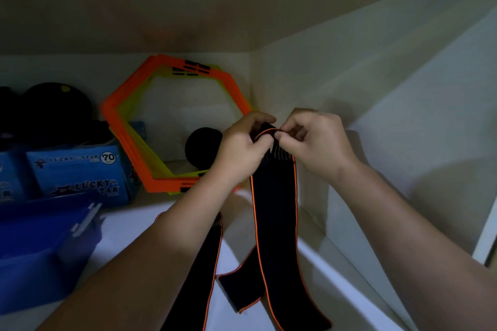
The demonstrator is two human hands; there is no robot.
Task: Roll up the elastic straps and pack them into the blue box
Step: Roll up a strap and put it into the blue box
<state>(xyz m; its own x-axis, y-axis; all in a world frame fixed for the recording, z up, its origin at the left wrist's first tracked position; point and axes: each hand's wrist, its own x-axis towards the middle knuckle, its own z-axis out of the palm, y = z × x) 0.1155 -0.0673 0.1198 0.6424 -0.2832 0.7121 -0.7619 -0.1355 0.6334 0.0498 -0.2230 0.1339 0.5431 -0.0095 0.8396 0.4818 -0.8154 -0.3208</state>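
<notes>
strap (274,209) top hidden by left hand (242,148), right hand (314,140)

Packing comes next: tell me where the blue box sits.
The blue box sits at the lower left of the head view, on the white shelf, in front of the Lucky Star cartons.
</notes>
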